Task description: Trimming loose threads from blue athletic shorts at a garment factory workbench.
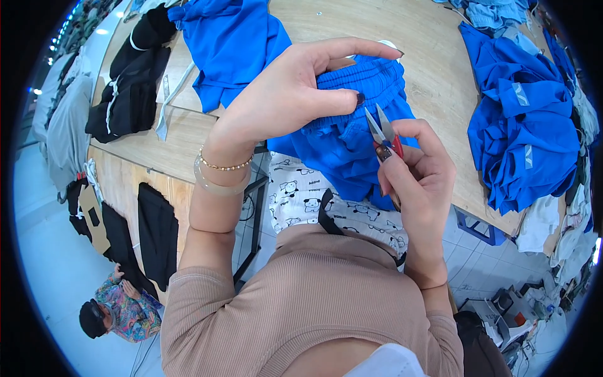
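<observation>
Gathered elastic runs along the waistband of a blue garment (366, 78), which hangs over the table's near edge toward my lap. My left hand (295, 91) is closed on this waistband, thumb on top and index finger stretched along its far side. In my right hand (424, 166) is a pair of small thread snips (384, 132) with red handles. Their pointed metal blades stand apart, just right of my left thumb and over the blue cloth. Whether a thread lies between the blades is too small to tell.
A blue garment (232, 47) lies at the far left of the wooden table (433, 69), beside black garments (135, 75) tied with white strips. More blue garments (524, 119) are heaped on the right. At lower left a person (119, 308) works by another table.
</observation>
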`<state>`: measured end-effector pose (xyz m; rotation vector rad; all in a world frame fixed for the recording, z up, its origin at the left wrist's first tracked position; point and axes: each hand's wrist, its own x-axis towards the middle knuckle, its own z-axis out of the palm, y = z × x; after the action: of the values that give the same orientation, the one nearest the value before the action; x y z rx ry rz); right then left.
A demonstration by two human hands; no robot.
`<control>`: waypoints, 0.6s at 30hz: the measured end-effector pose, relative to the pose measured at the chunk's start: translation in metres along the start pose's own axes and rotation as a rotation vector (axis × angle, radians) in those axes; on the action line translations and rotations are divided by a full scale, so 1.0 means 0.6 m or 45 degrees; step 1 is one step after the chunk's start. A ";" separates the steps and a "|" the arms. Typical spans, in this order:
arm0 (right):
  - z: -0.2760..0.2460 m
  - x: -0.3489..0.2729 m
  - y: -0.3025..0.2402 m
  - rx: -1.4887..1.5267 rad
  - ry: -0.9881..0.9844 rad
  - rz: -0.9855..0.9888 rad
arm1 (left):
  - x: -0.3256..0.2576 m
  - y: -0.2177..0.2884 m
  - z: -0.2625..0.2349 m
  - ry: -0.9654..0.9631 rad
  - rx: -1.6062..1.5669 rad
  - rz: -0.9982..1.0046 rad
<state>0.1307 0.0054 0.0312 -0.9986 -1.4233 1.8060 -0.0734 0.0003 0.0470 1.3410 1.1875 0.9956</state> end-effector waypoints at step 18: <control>-0.034 -0.008 -0.019 -0.101 -0.049 0.079 | -0.009 -0.012 -0.011 -0.046 -0.133 -0.019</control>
<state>0.1506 0.0143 0.0407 -1.0645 -1.5132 1.8346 -0.0814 -0.0039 0.0411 1.2612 1.1018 1.0049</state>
